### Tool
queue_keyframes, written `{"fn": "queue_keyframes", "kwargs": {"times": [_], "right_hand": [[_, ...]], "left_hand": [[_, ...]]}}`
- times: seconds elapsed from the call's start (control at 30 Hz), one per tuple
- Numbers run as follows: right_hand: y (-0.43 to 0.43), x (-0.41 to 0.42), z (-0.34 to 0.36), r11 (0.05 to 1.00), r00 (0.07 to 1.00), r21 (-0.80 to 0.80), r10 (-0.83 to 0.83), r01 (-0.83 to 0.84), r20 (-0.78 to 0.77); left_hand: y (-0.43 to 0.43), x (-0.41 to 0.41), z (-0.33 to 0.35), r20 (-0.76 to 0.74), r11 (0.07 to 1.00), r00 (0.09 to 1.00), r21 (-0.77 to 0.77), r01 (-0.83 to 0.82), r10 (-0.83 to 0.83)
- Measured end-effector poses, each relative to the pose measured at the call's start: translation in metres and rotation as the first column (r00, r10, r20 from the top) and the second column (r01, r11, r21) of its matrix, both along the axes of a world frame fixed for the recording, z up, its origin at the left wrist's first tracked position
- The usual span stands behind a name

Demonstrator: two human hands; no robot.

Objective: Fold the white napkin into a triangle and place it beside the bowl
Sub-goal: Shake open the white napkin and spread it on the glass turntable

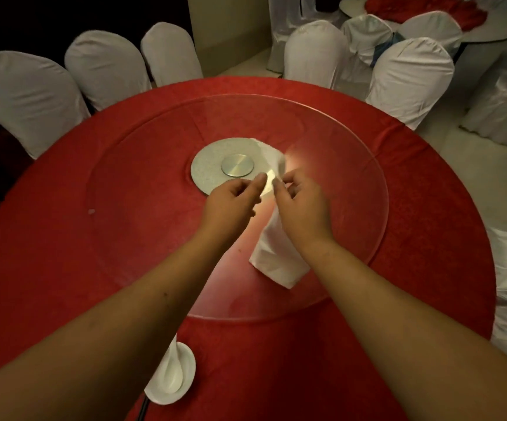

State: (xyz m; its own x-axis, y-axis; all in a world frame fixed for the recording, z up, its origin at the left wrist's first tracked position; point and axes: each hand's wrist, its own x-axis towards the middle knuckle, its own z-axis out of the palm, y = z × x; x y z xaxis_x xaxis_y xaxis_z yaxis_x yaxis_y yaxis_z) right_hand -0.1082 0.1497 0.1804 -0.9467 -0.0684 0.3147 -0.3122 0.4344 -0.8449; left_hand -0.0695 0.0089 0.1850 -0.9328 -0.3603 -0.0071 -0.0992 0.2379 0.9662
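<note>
Pinching the top edge of the white napkin between thumb and fingertips, the left hand and the right hand sit close together, each closed narrowly on the cloth at neighbouring points. From that grip the napkin hangs down and toward the person, its long axis running near-to-far, with the lower end resting on the glass turntable just under the right wrist. A translucent upper flap rises beyond the fingers, over the silver hub at the turntable's centre. Both hands are about equally near the cloth; the right forearm covers more of it, so the fold lines and the corners there cannot be made out, and I cannot tell how many layers are held. No triangle shows yet, so the folding looks to be at an early stage. The bowl, white with a ceramic spoon lying in it, stands on the red-clothed counter at its near edge, well apart from the napkin and below the left forearm, which hides part of its rim. White-covered chairs ring the far side.
</note>
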Motion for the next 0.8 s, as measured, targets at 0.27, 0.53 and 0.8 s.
{"fn": "queue_keyframes", "kwargs": {"times": [0.27,0.53,0.8], "right_hand": [[-0.014,0.024,-0.036,0.967,0.957,-0.041,0.255,-0.252,0.135],[-0.007,0.008,-0.051,0.977,0.954,-0.03,0.211,-0.21,0.211],[0.004,0.005,-0.056,0.949,0.89,0.06,0.266,-0.308,0.371]], "left_hand": [[-0.01,0.006,-0.026,0.118,0.959,0.986,0.271,0.083,-0.118],[-0.018,0.008,-0.032,0.157,0.94,0.96,0.292,0.179,-0.231],[-0.027,-0.003,-0.025,0.179,0.963,0.971,0.246,0.11,-0.157]]}}
